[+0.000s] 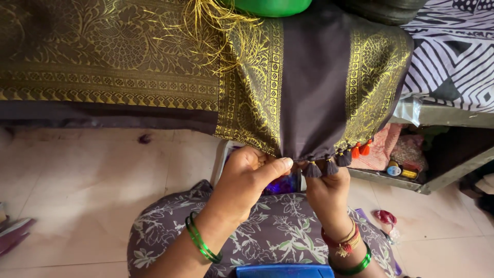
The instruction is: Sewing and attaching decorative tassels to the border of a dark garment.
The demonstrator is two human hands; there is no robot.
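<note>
The dark brown cloth (314, 77) with gold woven borders hangs down over the edge of a raised surface (103, 116) at the top of the view, and its lower hem comes down to both hands just above the person's lap.

The left hand (246, 177) closes on the hem at the gold border (252, 92); its thumb lies flat across the front of the edge and the fingers (247, 157) curl behind it, so the cloth is pinched between them. Two thin green bangles (201, 243) sit on that wrist.

Just to the right, a row of small tassels (320, 168) hangs along the hem: dark brown ones in the middle, orange ones (360, 150) farther right. The right hand (327, 193) sits directly beneath the dark tassels with its fingers bent up against the hem; whether they grip a tassel or only touch it cannot be told. Red, gold and green bangles (350, 247) ring that wrist.

A bundle of loose gold threads (216, 25) spills over the cloth near the top, below a green round object (270, 6).

On a low shelf (437, 177) at the right lies a small round container (394, 170) with a blue and yellow label, beside folded pink fabric (383, 146). A blue flat box (285, 271) rests on the lap at the bottom edge.
</note>
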